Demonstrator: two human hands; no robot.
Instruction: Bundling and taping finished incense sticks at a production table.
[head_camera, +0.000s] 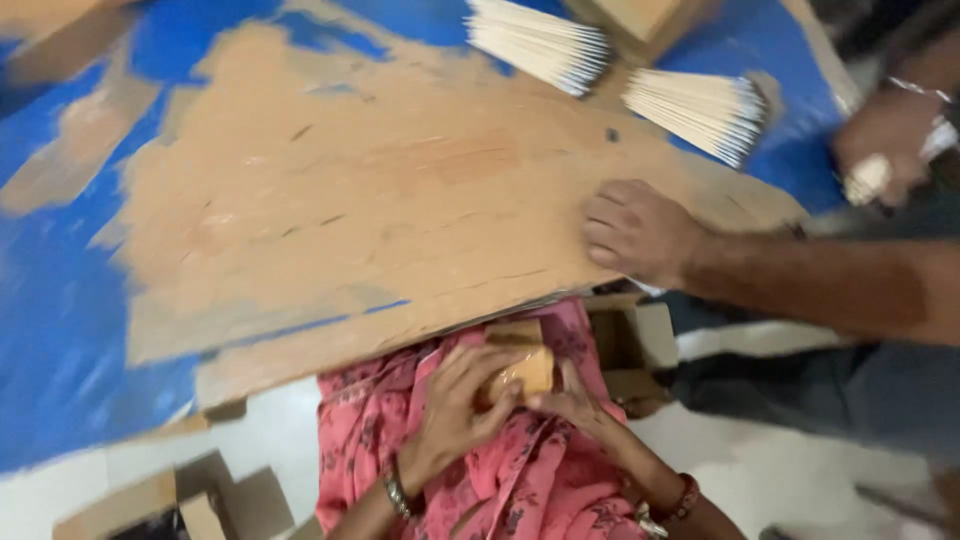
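Both hands had a closed grip on one small tan packet (518, 372), wrapped in shiny film: the left hand (455, 405) curled round its left side with fingers across the face, the right hand (575, 400) pinching its right edge. The packet sat in the person's lap, over pink flowered cloth (400, 440), just near of the worn blue-and-brown tabletop (330, 200). A second small brown block (515, 331) lay touching the packet on its far side, under the board's edge. The step in hand looked like working the film at the packet's end, and the next move would call for steady fingertips on the wrap. A co-worker's hand (635, 232) pressed flat on the tabletop's right part. Two fans of pale thin sticks (540, 42) lay at the far edge, and open cardboard boxes (630, 340) stood near right.
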